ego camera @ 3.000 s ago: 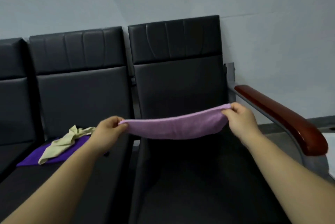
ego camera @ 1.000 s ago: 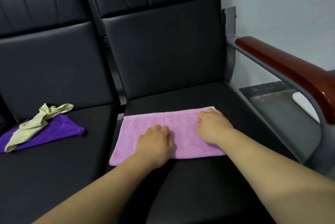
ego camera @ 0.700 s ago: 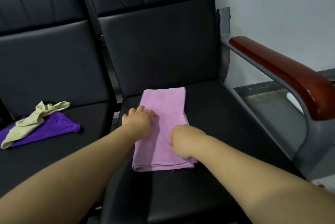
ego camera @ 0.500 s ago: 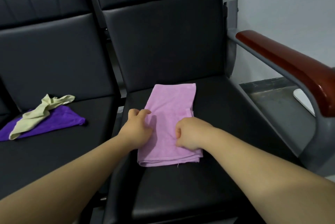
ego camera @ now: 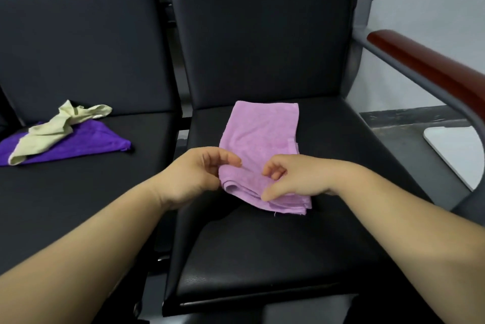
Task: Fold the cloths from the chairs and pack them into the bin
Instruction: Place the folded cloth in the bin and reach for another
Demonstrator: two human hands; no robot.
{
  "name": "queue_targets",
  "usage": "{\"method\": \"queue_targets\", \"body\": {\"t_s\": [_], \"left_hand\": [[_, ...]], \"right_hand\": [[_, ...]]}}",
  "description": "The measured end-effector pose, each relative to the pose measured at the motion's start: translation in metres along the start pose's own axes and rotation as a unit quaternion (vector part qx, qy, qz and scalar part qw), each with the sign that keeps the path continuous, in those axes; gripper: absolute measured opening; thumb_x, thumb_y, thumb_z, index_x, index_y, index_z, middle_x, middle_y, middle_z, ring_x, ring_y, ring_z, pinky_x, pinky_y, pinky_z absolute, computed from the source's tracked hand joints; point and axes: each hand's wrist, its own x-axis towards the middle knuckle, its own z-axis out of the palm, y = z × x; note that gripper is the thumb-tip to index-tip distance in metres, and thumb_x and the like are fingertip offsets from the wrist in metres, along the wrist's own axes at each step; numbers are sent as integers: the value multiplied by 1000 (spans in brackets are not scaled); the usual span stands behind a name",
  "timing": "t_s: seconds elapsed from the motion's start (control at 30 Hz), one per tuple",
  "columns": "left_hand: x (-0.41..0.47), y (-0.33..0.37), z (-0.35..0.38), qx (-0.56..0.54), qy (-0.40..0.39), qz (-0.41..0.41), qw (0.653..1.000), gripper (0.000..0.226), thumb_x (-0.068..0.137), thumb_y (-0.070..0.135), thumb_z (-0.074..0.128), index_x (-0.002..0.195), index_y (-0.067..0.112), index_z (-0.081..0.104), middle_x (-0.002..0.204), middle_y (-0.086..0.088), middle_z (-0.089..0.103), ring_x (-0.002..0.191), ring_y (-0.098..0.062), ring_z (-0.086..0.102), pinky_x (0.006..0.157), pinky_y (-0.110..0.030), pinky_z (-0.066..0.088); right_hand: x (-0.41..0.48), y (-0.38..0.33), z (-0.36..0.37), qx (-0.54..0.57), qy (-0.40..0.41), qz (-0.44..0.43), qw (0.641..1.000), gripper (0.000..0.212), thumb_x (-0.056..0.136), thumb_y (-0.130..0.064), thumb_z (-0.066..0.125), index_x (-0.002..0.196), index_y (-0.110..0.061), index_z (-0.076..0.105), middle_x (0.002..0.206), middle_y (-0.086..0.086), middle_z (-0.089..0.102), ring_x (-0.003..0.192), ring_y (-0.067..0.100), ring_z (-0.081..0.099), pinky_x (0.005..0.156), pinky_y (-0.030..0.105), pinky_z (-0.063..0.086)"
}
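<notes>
A pink cloth (ego camera: 262,132) lies folded into a narrow strip on the black seat (ego camera: 275,245) of the right-hand chair. Its near end is raised off the seat. My left hand (ego camera: 196,176) pinches the near left edge between thumb and fingers. My right hand (ego camera: 296,176) grips the near right part, thumb on the top layer and fingers curled. A purple cloth (ego camera: 84,145) lies unfolded on the left chair's seat, with a crumpled pale yellow cloth (ego camera: 52,129) on top of it. No bin is clearly in view.
A red-brown wooden armrest (ego camera: 433,71) on a grey metal frame runs along the right side of the chair. Beyond it, part of a flat white object (ego camera: 451,150) lies on the grey floor. The chair backs stand close behind the seats.
The pink cloth went from held in the air to flat on the seat, then was folded into a narrow strip. Both hands have now shifted to its near end and lifted it.
</notes>
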Motion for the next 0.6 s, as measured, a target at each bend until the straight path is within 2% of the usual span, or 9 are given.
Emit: {"method": "queue_targets", "body": {"t_s": [0.07, 0.13, 0.2, 0.27, 0.33, 0.4, 0.47, 0.53, 0.6], "left_hand": [[1, -1, 2, 85, 61, 11, 994, 32, 74, -15, 70, 96, 7, 74, 98, -11, 77, 92, -26, 73, 91, -37, 59], [4, -2, 5, 124, 103, 15, 987, 19, 84, -8, 69, 90, 9, 74, 90, -8, 78, 84, -23, 72, 85, -34, 59], [6, -3, 5, 126, 132, 17, 983, 12, 89, 1, 67, 88, 12, 72, 85, -7, 76, 75, -15, 65, 77, -31, 55], [8, -3, 1, 139, 153, 15, 978, 7, 92, 9, 66, 89, 14, 68, 81, -1, 76, 71, -11, 63, 72, -28, 51], [7, -4, -6, 155, 160, -5, 975, 7, 95, 15, 63, 88, 14, 64, 72, 5, 70, 62, -12, 56, 61, -25, 46], [7, -3, -12, 149, 153, -32, 976, 13, 96, 15, 58, 84, 11, 58, 66, 1, 56, 60, -14, 46, 55, -25, 38], [4, 0, -17, 123, 133, -67, 981, 19, 95, 13, 56, 76, 13, 53, 62, -2, 48, 57, -15, 42, 53, -27, 34], [-5, 6, -21, 102, 82, -125, 983, 23, 86, 19, 62, 67, 15, 50, 56, -3, 45, 49, -15, 40, 48, -24, 29], [-19, 13, -25, 60, -19, -195, 979, 17, 70, 26, 62, 65, 15, 51, 52, -4, 45, 45, -15, 40, 48, -23, 26]], "right_hand": [[-3, -6, 6, -60, 2, 7, 998, 73, 71, -56, 87, 131, -32, 54, 126, -16, 54, 112, 9, 61, 101, 34, 53], [-2, -11, 14, -119, 34, 16, 992, 85, 68, -62, 85, 138, -31, 48, 131, -14, 48, 112, 13, 61, 98, 38, 55], [1, -13, 25, -169, 84, 11, 982, 83, 68, -61, 82, 137, -30, 47, 129, -11, 47, 112, 15, 54, 96, 39, 53], [8, -12, 34, -200, 138, 8, 970, 62, 75, -50, 77, 126, -28, 51, 119, -8, 50, 106, 18, 52, 86, 37, 51], [14, -10, 33, -182, 208, 11, 961, 27, 82, -33, 68, 105, -26, 55, 104, -6, 57, 95, 23, 55, 71, 32, 44], [16, -9, 23, -128, 258, 21, 957, 7, 85, -24, 62, 85, -21, 55, 85, -4, 57, 84, 26, 56, 62, 32, 37], [12, -10, 12, 1, 251, 42, 967, 25, 86, -15, 62, 66, -17, 48, 68, -2, 47, 68, 23, 47, 55, 32, 30], [2, -12, 5, 175, 169, 92, 966, 26, 85, -5, 60, 63, -16, 49, 66, 2, 46, 64, 20, 43, 55, 27, 34], [-10, -7, 2, 265, 57, 138, 952, 13, 84, -2, 59, 76, -12, 58, 81, 10, 55, 78, 25, 54, 71, 33, 43]]}}
